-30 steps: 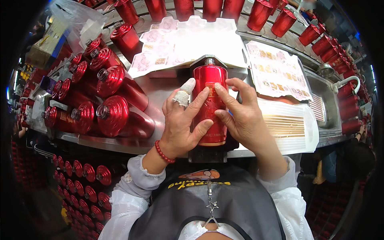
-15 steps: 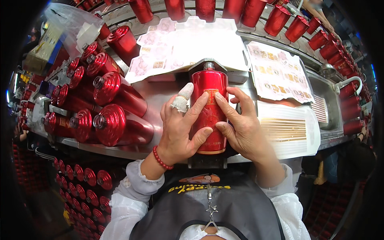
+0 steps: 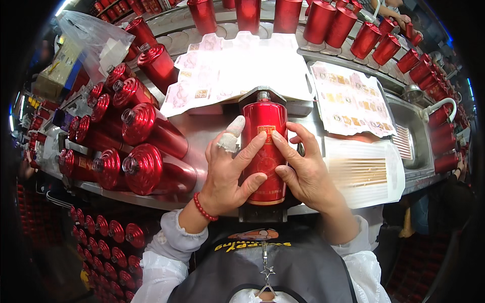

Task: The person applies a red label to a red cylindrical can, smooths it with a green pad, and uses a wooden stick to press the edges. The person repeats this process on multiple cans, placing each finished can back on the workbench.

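A glossy red bottle (image 3: 263, 113) with a clear-topped neck lies in a dark cradle (image 3: 262, 215), its neck pointing away from me. A small gold-and-red square label (image 3: 270, 128) sits on its upper face. My left hand (image 3: 222, 177) rests on the bottle's left side, index fingertip on the label, thumb lower down, fingers spread. One of its fingers wears a whitish wrap. From the right, my right hand (image 3: 316, 179) touches the bottle likewise, index fingertip at the label's edge and thumb below. Its remaining fingers extend beside the bottle, partly hidden.
Several red bottles (image 3: 156, 131) stand crowded at the left. Bright label sheets (image 3: 257, 65) lie beyond the cradle, with another label sheet (image 3: 348, 101) and a gold-striped sheet (image 3: 358, 171) at right. Farther right is a metal sink (image 3: 419, 156). A curved conveyor (image 3: 172, 38) carries more bottles.
The view has tilted slightly, so the bench appears lower. Bottles on the conveyor have shifted along it. Both hands keep nearly the same pose, with their index fingertips at the label.
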Tool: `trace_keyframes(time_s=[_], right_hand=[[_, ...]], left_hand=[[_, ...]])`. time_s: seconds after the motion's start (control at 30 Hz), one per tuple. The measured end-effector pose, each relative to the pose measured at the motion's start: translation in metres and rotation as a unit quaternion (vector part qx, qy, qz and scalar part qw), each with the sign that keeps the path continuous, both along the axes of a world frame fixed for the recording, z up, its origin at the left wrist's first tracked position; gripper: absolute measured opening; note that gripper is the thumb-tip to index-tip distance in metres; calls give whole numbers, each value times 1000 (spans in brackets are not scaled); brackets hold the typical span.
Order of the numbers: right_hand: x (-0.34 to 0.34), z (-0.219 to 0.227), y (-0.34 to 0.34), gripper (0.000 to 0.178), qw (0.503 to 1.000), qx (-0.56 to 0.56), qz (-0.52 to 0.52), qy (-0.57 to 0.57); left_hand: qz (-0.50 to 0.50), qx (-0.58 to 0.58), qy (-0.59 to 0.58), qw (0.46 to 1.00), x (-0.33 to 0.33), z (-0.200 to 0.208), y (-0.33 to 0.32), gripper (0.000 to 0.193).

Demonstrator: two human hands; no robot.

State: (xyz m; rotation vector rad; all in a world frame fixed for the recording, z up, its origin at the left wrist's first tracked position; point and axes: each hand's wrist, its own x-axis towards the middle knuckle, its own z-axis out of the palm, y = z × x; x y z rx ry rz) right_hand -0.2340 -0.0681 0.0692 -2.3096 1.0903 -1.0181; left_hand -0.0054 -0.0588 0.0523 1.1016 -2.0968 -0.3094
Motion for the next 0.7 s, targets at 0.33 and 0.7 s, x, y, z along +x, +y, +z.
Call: trace_keyframes(time_s=[0.33,0.7], right_hand=[[-1,-2,1,60,1000,22,0,-10],[-13,-10,-2,60,999,16,29,-37]], left_hand=[[-10,-4,1,1000,-1,-2,-3,66],[-62,9,88,994,4,-12,-14,70]])
